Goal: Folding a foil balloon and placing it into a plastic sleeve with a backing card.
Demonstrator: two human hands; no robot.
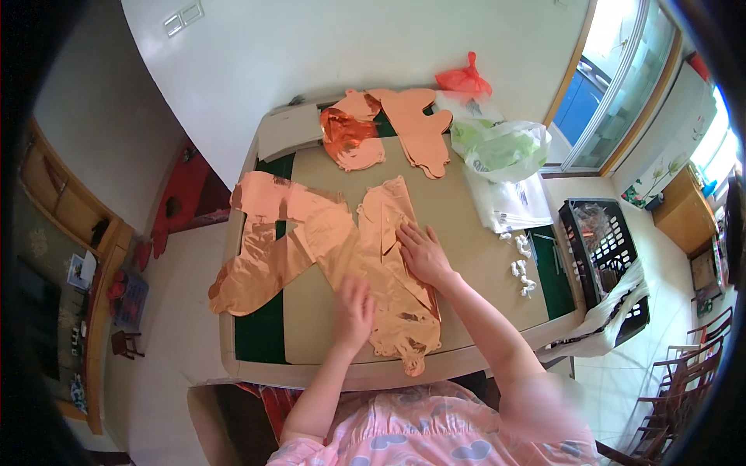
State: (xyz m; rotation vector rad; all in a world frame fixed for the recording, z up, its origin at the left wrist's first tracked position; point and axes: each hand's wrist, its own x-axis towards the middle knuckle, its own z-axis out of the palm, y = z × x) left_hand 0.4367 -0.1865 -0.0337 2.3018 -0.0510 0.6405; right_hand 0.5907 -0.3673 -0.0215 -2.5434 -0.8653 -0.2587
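Flat rose-gold foil balloons (400,291) lie stacked in front of me on the table. My right hand (423,252) rests on this pile with its fingers spread out flat. Over the pile's left edge is my left hand (355,307), blurred by motion, so its fingers do not show clearly. Touching on the left is another spread of crumpled rose-gold foil balloons (260,256). More flat foil balloons (416,128) lie at the table's far side, beside a shinier folded foil piece (350,140).
Clear plastic sleeves (517,203) and a white-green plastic bag (501,147) lie at the right, with small white twisted pieces (522,268) nearer me. A red bag (465,76) is against the wall. A black crate (598,241) stands beyond the table's right edge (573,322).
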